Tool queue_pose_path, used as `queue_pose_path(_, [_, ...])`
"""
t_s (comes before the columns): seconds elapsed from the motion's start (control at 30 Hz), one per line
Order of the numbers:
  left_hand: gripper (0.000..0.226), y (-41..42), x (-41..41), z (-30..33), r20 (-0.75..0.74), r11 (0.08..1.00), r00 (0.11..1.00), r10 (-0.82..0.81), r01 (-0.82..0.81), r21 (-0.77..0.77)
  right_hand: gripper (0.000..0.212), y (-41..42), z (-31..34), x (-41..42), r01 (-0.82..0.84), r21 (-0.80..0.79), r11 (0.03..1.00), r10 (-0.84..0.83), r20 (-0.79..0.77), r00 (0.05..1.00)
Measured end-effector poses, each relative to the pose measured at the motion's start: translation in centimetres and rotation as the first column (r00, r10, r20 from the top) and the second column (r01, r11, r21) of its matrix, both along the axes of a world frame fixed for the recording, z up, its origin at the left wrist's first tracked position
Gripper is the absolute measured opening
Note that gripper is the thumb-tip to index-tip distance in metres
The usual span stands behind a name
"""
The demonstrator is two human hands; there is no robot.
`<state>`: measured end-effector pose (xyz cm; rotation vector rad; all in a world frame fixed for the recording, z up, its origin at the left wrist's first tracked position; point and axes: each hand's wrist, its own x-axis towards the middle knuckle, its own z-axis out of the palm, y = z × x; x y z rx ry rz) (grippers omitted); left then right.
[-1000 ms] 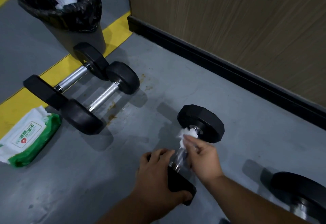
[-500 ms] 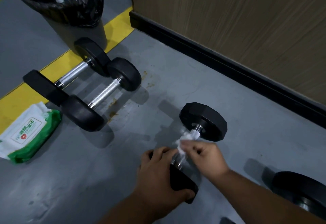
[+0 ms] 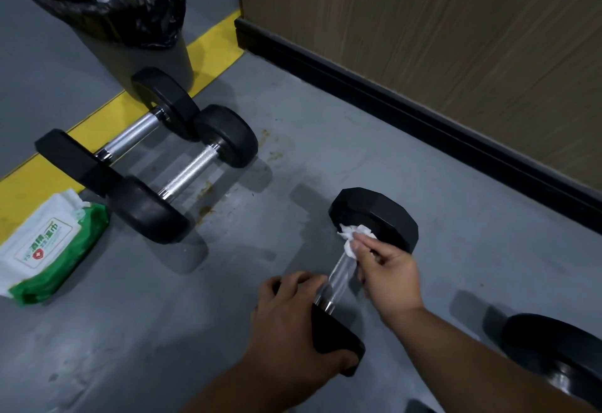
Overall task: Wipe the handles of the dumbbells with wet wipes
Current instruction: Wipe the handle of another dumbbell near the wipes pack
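Right hand [image 3: 387, 269] pinches a crumpled wet wipe [image 3: 350, 238] against the far end of a dumbbell [image 3: 365, 250] handle on the grey floor [image 3: 325, 158], while the left hand [image 3: 290, 315] grips its near weight.

We have one head-worn, wide-angle view, looking steeply down and forward at the grey floor [image 3: 325, 119] from close above. The wooden wall [image 3: 439, 38] runs across the upper right, beyond the floor.
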<state>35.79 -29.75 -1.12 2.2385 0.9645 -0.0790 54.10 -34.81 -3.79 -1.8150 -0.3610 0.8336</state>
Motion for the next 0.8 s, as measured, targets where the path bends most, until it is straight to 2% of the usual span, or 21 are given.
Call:
queue_pose_path(0.07, [0.111,0.0,0.1,-0.1,0.006,1.0,1.0,-0.012,0.012,-0.001,0.021,-0.9,-0.2,-2.3,-0.078,0.0,0.997,0.078,-0.014,0.997])
queue_pose_path(0.13, [0.109,0.0,0.1,-0.3,0.024,1.0,1.0,-0.016,0.016,0.003,0.028,-1.7,0.0,-3.3,-0.217,-0.025,0.976,0.219,0.08,0.973])
queue_pose_path(0.2, [0.109,0.0,0.1,-0.4,0.036,1.0,0.999,-0.012,0.011,0.013,0.029,-1.3,0.1,-1.9,-0.288,-0.077,0.955,0.297,0.177,0.938])
queue_pose_path(0.27, [0.108,-0.1,0.0,-0.4,0.04,1.0,0.999,-0.007,0.006,0.015,0.02,-0.4,0.0,0.3,-0.227,-0.1,0.969,0.244,0.219,0.945])
queue_pose_path(0.33, [0.108,-0.1,-0.1,-0.4,0.038,1.0,0.999,-0.002,0.001,0.014,0.016,0.3,-0.3,1.3,-0.119,-0.075,0.99,0.131,0.188,0.973])
queue_pose_path(0.4, [0.109,-0.1,-0.1,-0.4,0.033,1.0,0.999,-0.005,0.005,0.011,0.017,0.2,-0.6,0.2,-0.081,-0.053,0.995,0.088,0.14,0.986])
queue_pose_path(0.53, [0.111,-0.1,-0.1,-0.4,0.014,1.0,1.0,-0.017,0.017,0.005,0.025,-1.6,-1.1,-2.6,-0.201,-0.06,0.978,0.209,0.198,0.958])
queue_pose_path(0.6, [0.11,0.0,-0.1,-0.3,0.012,1.0,1.0,-0.013,0.013,-0.003,0.03,-1.2,-0.7,-1.5,-0.274,-0.047,0.961,0.277,0.198,0.94])
queue_pose_path(0.67, [0.109,0.0,-0.1,-0.2,0.016,1.0,1.0,-0.004,0.004,-0.003,0.035,-0.7,-0.9,0.0,-0.268,-0.045,0.962,0.272,0.162,0.949])
queue_pose_path(0.73, [0.108,-0.1,-0.1,-0.1,0.031,1.0,1.0,0.002,-0.002,-0.001,0.029,-1.0,-1.5,0.4,-0.22,-0.099,0.971,0.238,0.25,0.939])
queue_pose_path(0.77, [0.107,-0.1,-0.1,-0.1,0.039,1.0,0.999,0.004,-0.004,-0.001,0.023,-1.6,-1.8,0.1,-0.243,-0.131,0.961,0.274,0.346,0.897])
queue_pose_path(0.8, [0.107,-0.1,-0.1,-0.1,0.049,1.0,0.999,0.007,-0.007,-0.001,0.018,-2.3,-2.1,-0.5,-0.321,-0.155,0.934,0.356,0.459,0.814])
